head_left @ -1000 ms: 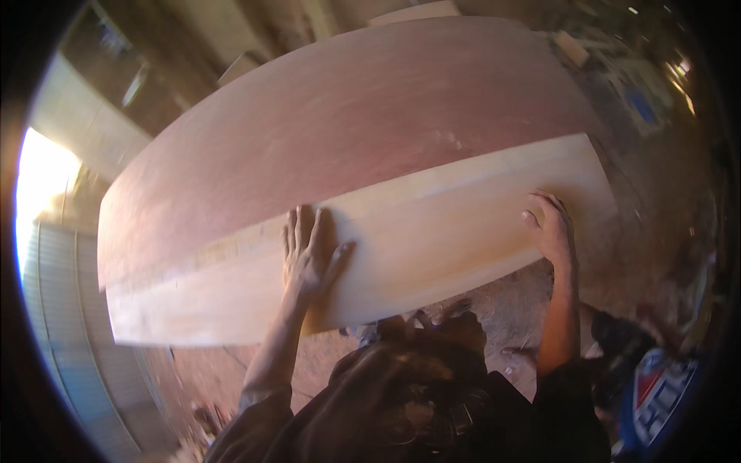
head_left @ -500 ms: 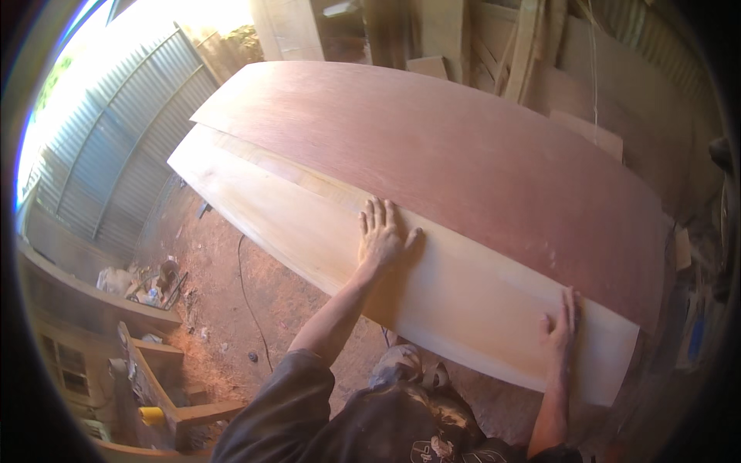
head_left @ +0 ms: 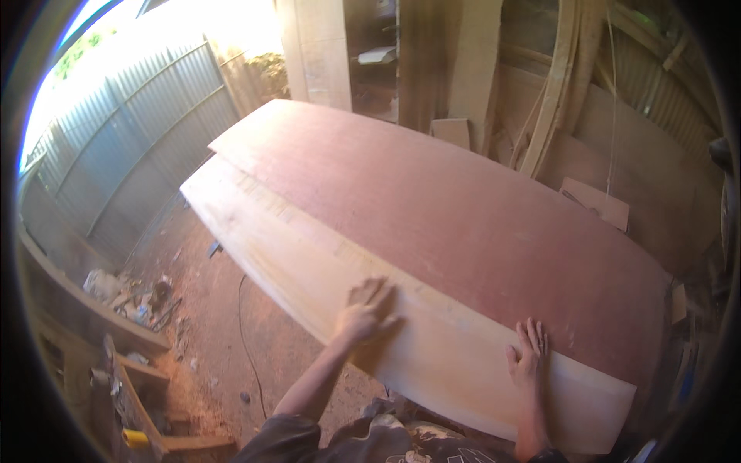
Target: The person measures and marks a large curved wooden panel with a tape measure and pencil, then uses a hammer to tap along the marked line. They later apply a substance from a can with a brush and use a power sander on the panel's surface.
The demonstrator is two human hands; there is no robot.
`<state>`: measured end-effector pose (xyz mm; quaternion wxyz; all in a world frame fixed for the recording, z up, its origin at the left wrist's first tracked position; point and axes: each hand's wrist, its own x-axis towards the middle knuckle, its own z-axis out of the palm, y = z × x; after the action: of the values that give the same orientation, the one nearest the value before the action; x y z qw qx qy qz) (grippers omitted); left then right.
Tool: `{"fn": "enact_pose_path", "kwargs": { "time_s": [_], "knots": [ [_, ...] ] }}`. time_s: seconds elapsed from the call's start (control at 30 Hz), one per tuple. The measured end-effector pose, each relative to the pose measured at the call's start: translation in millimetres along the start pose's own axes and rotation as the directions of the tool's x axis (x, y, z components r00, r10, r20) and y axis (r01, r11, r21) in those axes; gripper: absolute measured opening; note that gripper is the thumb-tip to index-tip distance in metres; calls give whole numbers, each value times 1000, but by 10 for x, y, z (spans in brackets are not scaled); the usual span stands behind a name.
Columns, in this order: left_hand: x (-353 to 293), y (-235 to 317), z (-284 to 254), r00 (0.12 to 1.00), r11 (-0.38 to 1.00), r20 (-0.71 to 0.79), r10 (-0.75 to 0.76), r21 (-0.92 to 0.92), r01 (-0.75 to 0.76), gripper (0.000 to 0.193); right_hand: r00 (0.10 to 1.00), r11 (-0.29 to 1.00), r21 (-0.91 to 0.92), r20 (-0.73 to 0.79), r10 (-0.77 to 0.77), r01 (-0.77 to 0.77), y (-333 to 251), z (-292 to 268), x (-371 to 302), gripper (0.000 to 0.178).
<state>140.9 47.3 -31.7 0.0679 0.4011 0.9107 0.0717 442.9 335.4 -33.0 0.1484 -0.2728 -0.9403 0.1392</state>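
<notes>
A long pale wooden board [head_left: 455, 366] lies slanting in front of me, along the near side of a large reddish-brown plywood sheet [head_left: 463, 224]. My left hand [head_left: 364, 312] rests on the pale board about mid-length, fingers spread, slightly blurred by motion. Farther right, my right hand [head_left: 529, 356] lies flat on the same board, its fingertips at the seam where the board meets the reddish sheet. Both hands are open and hold nothing. What supports the board and sheet from below is hidden.
A corrugated metal fence [head_left: 147, 131] stands at left. Upright planks [head_left: 472, 69] lean behind the sheet. A wooden frame [head_left: 143, 386] and a heap of litter [head_left: 127, 297] lie at lower left. A dark cable [head_left: 243, 339] crosses the dusty floor [head_left: 212, 309].
The view has tilted upward, so the boards appear lower. My left hand has drawn back from the seam toward me. My right hand has shifted left along the pale board.
</notes>
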Motion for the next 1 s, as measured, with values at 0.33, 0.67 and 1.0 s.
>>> {"fn": "enact_pose_path", "kwargs": {
  "time_s": [0.33, 0.67, 1.0],
  "knots": [
    [162, -1753, -596, 785, 803, -169, -596, -156, 576, 83, 974, 980, 152, -170, 152, -127, 171, 231, -36, 41],
    [164, -1697, -587, 787, 813, -204, -582, -128, 568, 81, 973, 980, 160, -181, 146, -117, -325, 396, 209, 42],
    [-185, -1167, -1, 823, 904, -379, -424, -124, 409, 73, 654, 725, 247, 317, -687, 643, -2302, 1054, 465, 70]
  ]
}}
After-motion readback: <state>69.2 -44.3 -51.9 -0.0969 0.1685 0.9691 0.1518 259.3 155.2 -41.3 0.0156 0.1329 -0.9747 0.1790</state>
